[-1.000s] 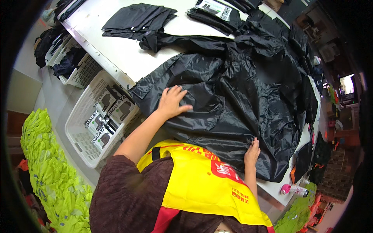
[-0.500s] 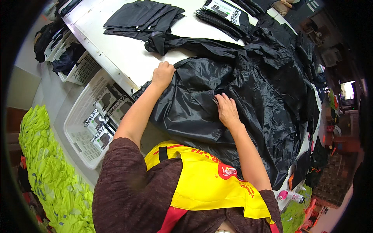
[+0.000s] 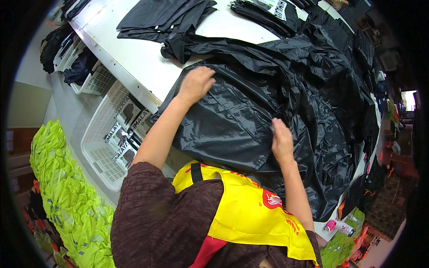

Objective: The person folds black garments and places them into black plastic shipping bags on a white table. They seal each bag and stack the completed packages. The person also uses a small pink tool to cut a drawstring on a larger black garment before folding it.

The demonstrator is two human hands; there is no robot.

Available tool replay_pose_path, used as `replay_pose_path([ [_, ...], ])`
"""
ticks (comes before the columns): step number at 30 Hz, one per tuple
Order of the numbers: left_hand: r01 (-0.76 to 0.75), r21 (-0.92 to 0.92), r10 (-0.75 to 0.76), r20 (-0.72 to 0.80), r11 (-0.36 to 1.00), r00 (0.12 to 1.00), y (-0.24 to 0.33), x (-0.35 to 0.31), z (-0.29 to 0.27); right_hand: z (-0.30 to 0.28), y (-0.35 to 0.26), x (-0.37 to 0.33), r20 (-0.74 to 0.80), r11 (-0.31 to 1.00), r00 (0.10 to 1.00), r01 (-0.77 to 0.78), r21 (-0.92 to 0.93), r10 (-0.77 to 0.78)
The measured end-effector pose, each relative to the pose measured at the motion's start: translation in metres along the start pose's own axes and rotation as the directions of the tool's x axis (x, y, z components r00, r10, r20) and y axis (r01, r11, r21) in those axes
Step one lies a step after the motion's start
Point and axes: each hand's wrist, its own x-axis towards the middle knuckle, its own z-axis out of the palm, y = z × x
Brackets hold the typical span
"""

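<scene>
A large black shiny garment or sheet of thin fabric (image 3: 223,120) is spread over the near part of the white table (image 3: 147,67), its left part pulled fairly smooth. My left hand (image 3: 196,85) is over its upper left edge, fingers loosely bent and apart, gripping nothing visible. My right hand (image 3: 282,142) is farther right and nearer me, at the edge of the smooth part, slightly blurred. Its fingers point away from me, close together. Something small and dark seems to be at the thumb, but I cannot make it out.
Folded black garments (image 3: 165,20) and a packaged black stack (image 3: 263,15) lie at the table's far side. Left of the table, a white basket (image 3: 96,147) holds printed packets. Lime-yellow fabric (image 3: 67,201) is heaped at lower left. A pink-capped bottle (image 3: 342,227) sits at lower right.
My left hand has let go of the fabric's edge and moved slightly right. My right hand has shifted right and nearer me. The black fabric between them is flatter.
</scene>
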Motion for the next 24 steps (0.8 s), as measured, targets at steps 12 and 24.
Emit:
replay_pose_path([
  [12, 0.709, -0.369, -0.795, -0.365, 0.601, 0.484, -0.136, 0.045, -0.021, -0.008, -0.020, -0.046, 0.180, 0.731, 0.884, -0.460, 0.504, 0.432],
  [24, 0.462, -0.886, -0.591, 0.359, 0.026, 0.722, 0.178, 0.015, -0.086, -0.104, -0.074, 0.010, -0.081, 0.519, 0.886, -0.191, 0.833, 0.456],
])
